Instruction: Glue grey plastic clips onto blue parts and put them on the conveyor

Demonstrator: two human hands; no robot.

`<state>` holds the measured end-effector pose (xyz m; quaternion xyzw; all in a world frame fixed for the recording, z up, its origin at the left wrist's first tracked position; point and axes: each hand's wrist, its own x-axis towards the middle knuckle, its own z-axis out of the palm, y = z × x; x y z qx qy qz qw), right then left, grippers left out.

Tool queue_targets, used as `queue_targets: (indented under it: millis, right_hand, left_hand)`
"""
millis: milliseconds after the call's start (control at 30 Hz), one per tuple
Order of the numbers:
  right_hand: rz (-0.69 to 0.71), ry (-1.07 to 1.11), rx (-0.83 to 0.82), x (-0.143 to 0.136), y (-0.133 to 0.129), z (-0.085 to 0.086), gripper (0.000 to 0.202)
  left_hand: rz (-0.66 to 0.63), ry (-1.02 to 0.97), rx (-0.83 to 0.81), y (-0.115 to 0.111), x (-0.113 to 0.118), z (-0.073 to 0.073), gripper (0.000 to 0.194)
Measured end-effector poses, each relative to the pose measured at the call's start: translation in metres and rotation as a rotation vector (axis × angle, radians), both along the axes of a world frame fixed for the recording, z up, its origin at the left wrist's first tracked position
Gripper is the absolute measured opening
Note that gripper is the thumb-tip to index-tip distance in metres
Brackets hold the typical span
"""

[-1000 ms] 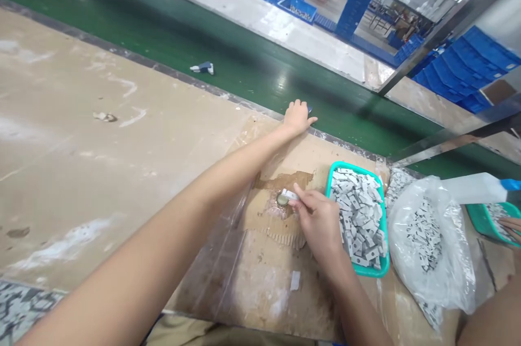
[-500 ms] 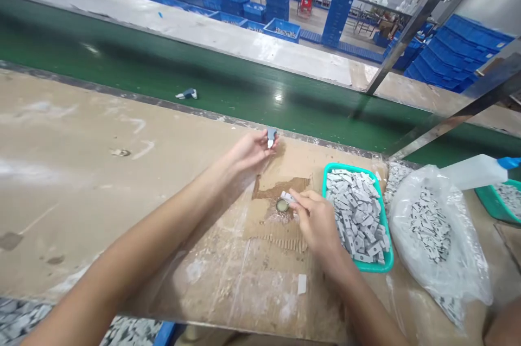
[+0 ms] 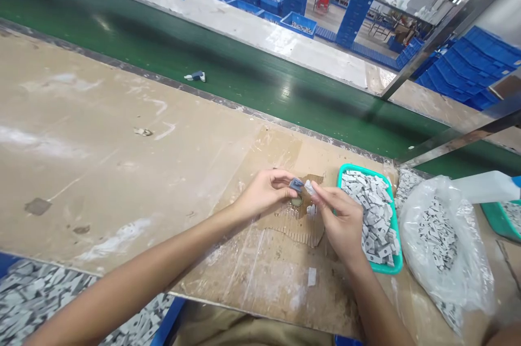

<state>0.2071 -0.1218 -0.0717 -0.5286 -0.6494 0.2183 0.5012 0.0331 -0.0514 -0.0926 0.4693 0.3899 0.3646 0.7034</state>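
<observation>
My left hand pinches a small dark blue-grey plastic piece between thumb and fingers. Close beside it, my right hand grips a small whitish-grey plastic piece. The two pieces are nearly touching; whether they meet I cannot tell. Below them a small round cap with pale contents lies on a torn cardboard patch. Another small light piece rests on that cardboard, by my right fingers. To the right stands a turquoise basket full of light grey pieces.
A clear plastic bag of small pieces and a white bottle sit at the right. Beyond the table runs a green conveyor belt, carrying a blue and white part. A blue crate of pieces stands below the front edge.
My left hand has come down and towards me with the blue-grey piece, beside my right hand. The right hand has lifted its light piece away from the cap. The view has shifted slightly.
</observation>
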Motion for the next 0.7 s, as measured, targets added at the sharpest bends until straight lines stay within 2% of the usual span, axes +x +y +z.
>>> queue_targets:
  millis: [133,367,500,700]
  right_hand:
    - [0.059,-0.04,0.084,0.001,0.0,-0.002,0.041]
    - [0.099,-0.105,0.086,0.003,-0.001,-0.005,0.045]
    - [0.11,-0.123,0.099,0.004,0.0,-0.005,0.048]
    - [0.118,-0.154,0.127,0.003,0.0,-0.006,0.05]
  left_hand:
    - [-0.022,0.001,-0.006,-0.006,0.001,0.001,0.02]
    - [-0.067,-0.009,0.032,-0.012,0.0,0.008,0.019]
    - [-0.056,0.001,0.047,-0.015,0.001,0.011,0.02]
    - [-0.022,0.045,0.098,-0.018,0.004,0.007,0.019]
